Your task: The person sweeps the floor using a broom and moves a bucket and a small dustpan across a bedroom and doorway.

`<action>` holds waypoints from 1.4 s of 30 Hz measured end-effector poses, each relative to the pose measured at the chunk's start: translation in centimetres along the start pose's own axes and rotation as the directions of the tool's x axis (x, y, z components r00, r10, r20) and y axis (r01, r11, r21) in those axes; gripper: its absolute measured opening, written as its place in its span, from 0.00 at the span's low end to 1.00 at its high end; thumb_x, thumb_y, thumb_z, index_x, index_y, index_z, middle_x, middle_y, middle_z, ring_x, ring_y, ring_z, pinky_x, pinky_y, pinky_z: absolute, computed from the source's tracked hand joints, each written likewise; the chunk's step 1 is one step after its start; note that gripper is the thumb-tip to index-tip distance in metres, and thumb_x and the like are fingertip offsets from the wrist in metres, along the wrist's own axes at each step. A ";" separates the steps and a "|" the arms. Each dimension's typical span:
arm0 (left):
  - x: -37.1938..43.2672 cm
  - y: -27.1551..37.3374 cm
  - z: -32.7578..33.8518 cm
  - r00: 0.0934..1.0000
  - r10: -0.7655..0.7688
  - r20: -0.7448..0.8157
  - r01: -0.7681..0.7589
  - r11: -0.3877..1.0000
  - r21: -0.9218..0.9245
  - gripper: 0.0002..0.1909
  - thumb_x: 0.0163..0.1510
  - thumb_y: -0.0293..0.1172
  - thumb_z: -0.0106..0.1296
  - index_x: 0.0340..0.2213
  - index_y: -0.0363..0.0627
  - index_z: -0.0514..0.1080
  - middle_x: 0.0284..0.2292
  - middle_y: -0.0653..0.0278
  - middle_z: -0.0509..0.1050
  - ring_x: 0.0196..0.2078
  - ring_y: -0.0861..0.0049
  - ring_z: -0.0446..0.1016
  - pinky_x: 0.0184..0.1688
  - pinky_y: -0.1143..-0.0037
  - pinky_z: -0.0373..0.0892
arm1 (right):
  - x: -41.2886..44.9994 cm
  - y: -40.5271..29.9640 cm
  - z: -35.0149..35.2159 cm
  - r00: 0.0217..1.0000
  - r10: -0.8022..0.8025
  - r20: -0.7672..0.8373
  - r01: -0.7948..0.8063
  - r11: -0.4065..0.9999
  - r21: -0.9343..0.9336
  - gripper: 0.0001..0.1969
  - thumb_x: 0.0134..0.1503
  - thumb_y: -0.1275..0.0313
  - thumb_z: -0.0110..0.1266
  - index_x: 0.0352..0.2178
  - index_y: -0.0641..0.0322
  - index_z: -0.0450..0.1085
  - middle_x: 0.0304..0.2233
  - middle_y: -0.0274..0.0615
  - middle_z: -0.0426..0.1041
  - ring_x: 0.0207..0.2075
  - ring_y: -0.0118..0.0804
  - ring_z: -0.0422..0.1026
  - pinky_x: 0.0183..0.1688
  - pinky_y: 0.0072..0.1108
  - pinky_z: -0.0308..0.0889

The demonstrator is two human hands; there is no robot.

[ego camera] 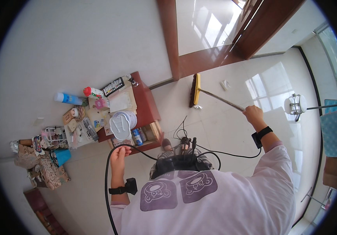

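My right hand (253,114) is closed around the end of a metal broom handle (223,100) that slants across the tiled floor. At its far end the yellow broom head (197,88) stands on edge, dark bristles (192,92) facing left. A crumpled white scrap (198,107) lies against the lower end of the bristles. Right of the broom head is another pale scrap (225,85). My left hand (120,154) has its fingers curled at a black cable (107,176), which loops past the fingertips to a black pouch (174,163) at my waist.
Left stands a red-brown cabinet (145,100) with an open drawer (149,138), topped by a white lidded tub (121,126), paint tubes (113,87) and bottles. A wooden doorway (209,64) lies ahead. Thin cables (183,129) hang near my feet. A round-topped metal stand (302,103) is at right.
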State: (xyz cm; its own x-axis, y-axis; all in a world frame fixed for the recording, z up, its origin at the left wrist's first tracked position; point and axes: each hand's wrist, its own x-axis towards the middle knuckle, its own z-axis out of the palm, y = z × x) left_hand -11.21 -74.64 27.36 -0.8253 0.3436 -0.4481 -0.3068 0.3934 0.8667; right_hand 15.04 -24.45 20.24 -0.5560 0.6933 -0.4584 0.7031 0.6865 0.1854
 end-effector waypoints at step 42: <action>16.5 13.5 24.4 0.739 0.081 0.669 -0.203 0.974 0.105 0.09 0.55 0.28 0.42 0.36 0.37 0.69 0.30 0.63 0.72 0.32 0.80 0.70 0.38 0.81 0.67 | -40.1 -5.2 15.6 0.693 0.201 0.693 -0.670 -0.175 0.721 0.21 0.46 0.77 0.48 0.45 0.68 0.61 0.15 0.39 0.66 0.15 0.27 0.66 0.17 0.18 0.61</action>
State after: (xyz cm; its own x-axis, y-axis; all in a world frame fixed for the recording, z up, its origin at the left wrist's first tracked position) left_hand -17.39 -42.90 26.31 -0.3173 0.8565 -0.4072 -0.0814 0.4032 0.9115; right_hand 40.64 -59.27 24.10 0.0632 0.4664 -0.8823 0.5693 -0.7430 -0.3520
